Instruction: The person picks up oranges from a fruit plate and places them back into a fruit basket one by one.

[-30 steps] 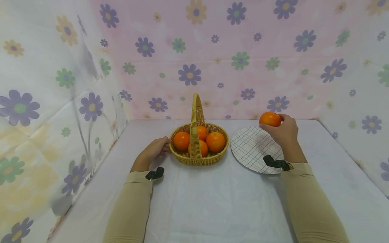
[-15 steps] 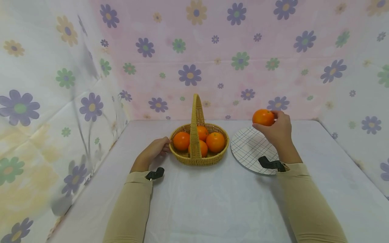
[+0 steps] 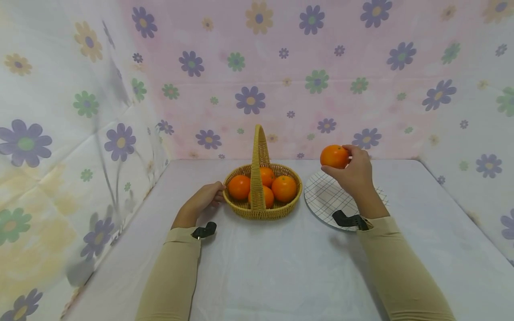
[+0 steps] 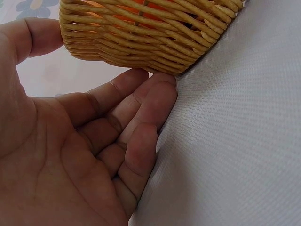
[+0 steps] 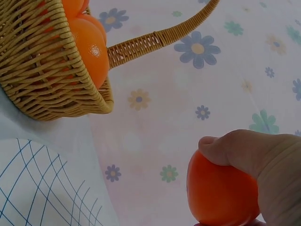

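My right hand (image 3: pixel 355 174) pinches an orange (image 3: pixel 334 156) between thumb and fingers, above the plate's far part in the head view. In the right wrist view, the thumb lies over the top of that orange (image 5: pixel 221 190). My left hand (image 3: pixel 204 197) is at the left end of a yellow wicker basket (image 3: pixel 263 214). The left wrist view shows its thumb at the wicker wall (image 4: pixel 127 35) and its relaxed fingers touching low on the basket, near the table. Several oranges (image 3: pixel 284 188) lie inside the basket, under its tall arched handle (image 3: pixel 257 178).
A round white plate (image 3: pixel 323 196) with a blue grid pattern stands right of the basket, partly hidden by my right hand and wrist. A white cloth covers the table (image 3: pixel 273 267). Flower-printed fabric (image 3: pixel 281 98) hangs behind and along both sides.
My right hand has carried the orange leftward, from over the plate's right side toward the basket. My left hand and the basket have stayed in place.
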`<state>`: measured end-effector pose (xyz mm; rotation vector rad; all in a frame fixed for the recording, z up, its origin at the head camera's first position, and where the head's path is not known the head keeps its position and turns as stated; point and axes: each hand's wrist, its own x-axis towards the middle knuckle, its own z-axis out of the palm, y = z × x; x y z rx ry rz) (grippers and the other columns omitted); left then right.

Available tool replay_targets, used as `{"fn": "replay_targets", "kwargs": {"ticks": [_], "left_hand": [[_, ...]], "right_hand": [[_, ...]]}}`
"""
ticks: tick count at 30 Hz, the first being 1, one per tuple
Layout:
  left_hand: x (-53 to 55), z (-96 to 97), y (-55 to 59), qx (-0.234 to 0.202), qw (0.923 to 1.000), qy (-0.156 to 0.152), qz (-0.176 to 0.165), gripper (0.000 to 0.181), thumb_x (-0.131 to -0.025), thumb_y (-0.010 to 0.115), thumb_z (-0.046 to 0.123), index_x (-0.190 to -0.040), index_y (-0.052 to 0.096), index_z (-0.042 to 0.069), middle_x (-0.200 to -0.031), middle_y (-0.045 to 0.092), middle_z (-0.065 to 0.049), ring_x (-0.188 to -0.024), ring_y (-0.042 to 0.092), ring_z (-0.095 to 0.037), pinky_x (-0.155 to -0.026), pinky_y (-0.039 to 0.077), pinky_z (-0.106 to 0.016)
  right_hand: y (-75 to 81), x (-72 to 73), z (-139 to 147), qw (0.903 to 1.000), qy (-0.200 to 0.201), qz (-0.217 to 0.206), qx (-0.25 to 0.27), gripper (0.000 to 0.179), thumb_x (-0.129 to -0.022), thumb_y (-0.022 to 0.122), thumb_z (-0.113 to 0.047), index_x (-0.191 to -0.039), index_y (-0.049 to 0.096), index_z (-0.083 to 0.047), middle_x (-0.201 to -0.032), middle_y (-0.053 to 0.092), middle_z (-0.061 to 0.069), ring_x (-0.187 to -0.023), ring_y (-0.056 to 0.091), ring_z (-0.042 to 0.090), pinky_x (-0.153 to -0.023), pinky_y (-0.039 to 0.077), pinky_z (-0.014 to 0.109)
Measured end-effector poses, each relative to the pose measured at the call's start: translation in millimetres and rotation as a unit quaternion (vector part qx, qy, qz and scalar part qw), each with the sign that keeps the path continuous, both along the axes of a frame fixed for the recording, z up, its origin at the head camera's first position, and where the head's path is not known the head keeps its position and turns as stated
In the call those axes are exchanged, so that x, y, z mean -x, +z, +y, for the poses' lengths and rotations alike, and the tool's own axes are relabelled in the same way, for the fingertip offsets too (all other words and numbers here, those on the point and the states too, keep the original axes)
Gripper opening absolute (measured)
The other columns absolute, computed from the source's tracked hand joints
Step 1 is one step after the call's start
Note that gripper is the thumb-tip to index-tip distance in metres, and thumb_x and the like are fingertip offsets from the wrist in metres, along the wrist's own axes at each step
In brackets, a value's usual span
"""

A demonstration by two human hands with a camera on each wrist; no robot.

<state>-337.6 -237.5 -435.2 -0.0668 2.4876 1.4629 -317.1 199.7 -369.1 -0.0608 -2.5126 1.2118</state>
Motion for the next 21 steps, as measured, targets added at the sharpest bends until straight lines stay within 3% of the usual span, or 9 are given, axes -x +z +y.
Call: {"fn": "replay_targets", "kwargs": {"ticks": [10, 21], "left_hand": [[-1.0, 0.4, 0.0, 0.002, 1.0, -0.003, -0.005, 0.047, -0.098, 0.042, 0.042, -0.115, 0.069, 0.008, -0.107, 0.076, -0.002, -0.101, 0.067, -0.017, -0.085, 0.05, -0.028], [0.5, 0.2, -0.1, -0.006, 1.0, -0.002, -0.008, 0.047, -0.098, 0.043, 0.043, -0.116, 0.069, 0.008, -0.108, 0.076, -0.003, -0.103, 0.068, -0.018, -0.085, 0.051, -0.028]], "right_hand": [[-9.8, 3.2, -13, 0.9982, 0.06, -0.001, 0.0, 0.09, -0.079, 0.089, -0.041, -0.153, 0.046, -0.013, -0.143, 0.049, 0.015, -0.124, 0.052, 0.036, -0.097, 0.055, 0.053], [-13.9, 0.8, -30, 0.9945, 0.096, -0.01, -0.041, 0.093, -0.078, 0.088, -0.048, -0.155, 0.046, -0.015, -0.149, 0.055, 0.011, -0.125, 0.056, 0.035, -0.097, 0.055, 0.051]]}}
